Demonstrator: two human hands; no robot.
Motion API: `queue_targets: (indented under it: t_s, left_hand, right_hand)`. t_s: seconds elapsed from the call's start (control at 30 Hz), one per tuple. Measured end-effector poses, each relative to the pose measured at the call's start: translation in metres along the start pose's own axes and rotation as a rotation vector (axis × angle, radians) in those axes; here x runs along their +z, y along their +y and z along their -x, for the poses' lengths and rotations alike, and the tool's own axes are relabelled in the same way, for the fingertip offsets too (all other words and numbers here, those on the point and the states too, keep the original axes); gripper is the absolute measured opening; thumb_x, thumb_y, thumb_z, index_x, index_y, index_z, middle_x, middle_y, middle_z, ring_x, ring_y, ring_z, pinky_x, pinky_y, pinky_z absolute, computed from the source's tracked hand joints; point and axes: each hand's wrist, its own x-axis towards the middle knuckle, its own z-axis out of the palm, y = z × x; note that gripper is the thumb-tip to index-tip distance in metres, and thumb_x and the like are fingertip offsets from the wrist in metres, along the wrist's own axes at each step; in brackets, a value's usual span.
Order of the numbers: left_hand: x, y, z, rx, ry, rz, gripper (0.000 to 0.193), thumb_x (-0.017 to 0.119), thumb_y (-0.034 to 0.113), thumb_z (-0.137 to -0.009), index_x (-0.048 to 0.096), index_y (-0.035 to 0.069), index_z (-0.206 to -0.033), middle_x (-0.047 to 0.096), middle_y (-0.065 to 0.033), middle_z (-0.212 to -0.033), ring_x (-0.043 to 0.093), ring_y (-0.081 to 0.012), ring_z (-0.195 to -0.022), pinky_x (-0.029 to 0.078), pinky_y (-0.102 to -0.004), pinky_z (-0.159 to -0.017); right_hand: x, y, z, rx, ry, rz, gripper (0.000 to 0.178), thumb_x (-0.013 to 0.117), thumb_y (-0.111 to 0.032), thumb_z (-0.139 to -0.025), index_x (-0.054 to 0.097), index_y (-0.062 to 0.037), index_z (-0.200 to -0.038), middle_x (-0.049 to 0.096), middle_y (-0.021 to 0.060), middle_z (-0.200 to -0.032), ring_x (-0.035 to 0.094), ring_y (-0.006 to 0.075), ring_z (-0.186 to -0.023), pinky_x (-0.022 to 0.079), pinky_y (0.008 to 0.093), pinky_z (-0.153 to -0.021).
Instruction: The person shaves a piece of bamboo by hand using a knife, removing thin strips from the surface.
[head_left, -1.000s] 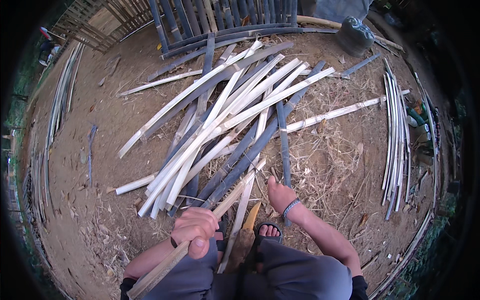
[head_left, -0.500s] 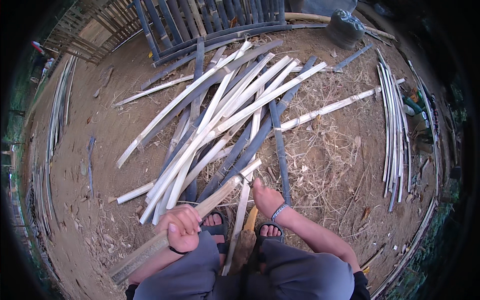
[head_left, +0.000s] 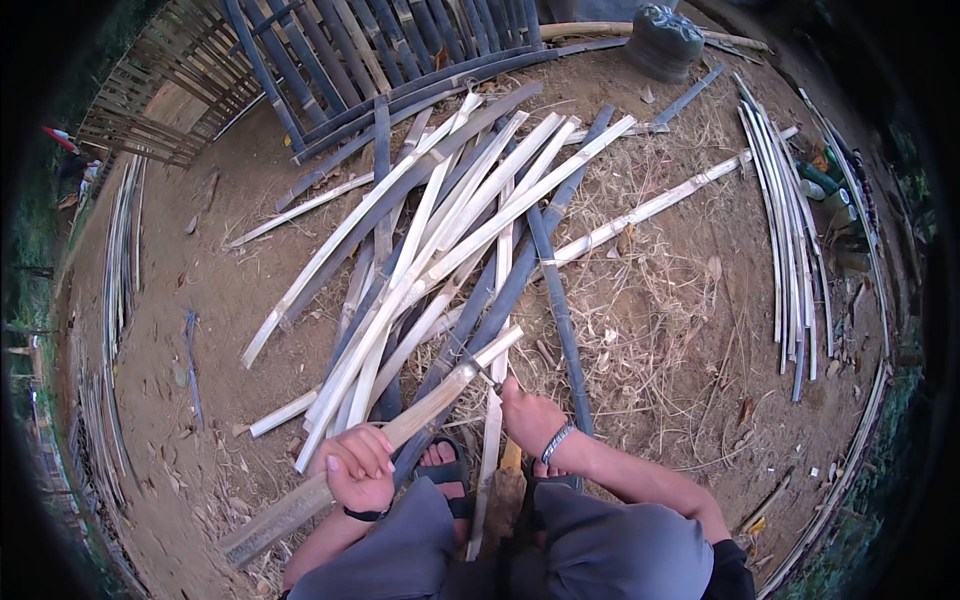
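My left hand is closed around a split bamboo strip, which slants from the lower left up to the middle. In my right hand is a knife, gripped by a handle mostly hidden in the fingers. Its thin dark blade lies across the strip near the far end. Beyond the blade, the strip's tip looks pale and freshly cut. Just past both hands lies a loose pile of pale and dark bamboo strips.
Between my sandalled feet a brown wooden piece points forward. A slatted bamboo panel lies at the back, beside a dark stuffed plastic bag. More strips lie in a bundle at right. Dry shavings cover the soil.
The knife has moved down the strip, away from its tip and toward my left hand. My left hand keeps its hold. The whole view has shifted slightly.
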Motion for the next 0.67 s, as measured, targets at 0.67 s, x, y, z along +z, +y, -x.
queue_targets:
  t_s: [0.67]
  left_hand:
    - [0.0, 0.001, 0.003, -0.021, -0.039, -0.008, 0.034, 0.032, 0.028, -0.102, 0.034, 0.013, -0.071, 0.037, -0.0017, -0.046, 0.037, -0.0155, -0.039, 0.041, -0.0326, -0.054]
  right_hand:
    - [0.011, 0.027, -0.016, 0.028, -0.014, 0.087, 0.019, 0.047, -0.009, -0.089, 0.04, -0.0011, -0.105, 0.066, 0.0261, -0.075, 0.068, 0.0431, -0.066, 0.056, 0.0479, -0.055]
